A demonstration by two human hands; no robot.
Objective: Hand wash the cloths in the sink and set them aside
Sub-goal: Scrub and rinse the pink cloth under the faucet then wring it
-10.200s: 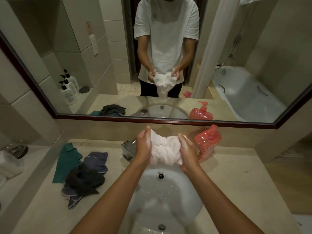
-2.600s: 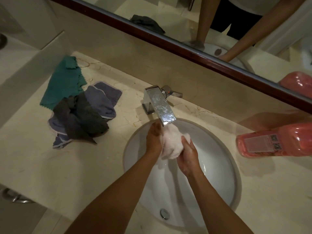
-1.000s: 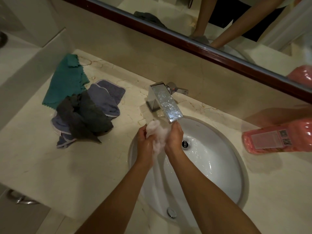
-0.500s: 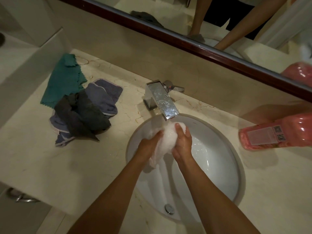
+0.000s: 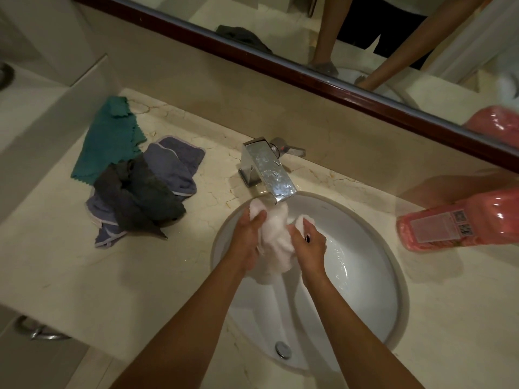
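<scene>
Hands (image 5: 247,240) around sudsy white cloth (image 5: 273,240)

Dim warm light; faucet (image 5: 269,171) glare; edges bowed (wide-angle)

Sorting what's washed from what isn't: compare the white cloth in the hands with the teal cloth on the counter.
The white cloth is bunched under the faucet over the sink, gripped by the left hand and right hand; the teal cloth lies spread flat on the counter, untouched. Both are small cloths.
</scene>
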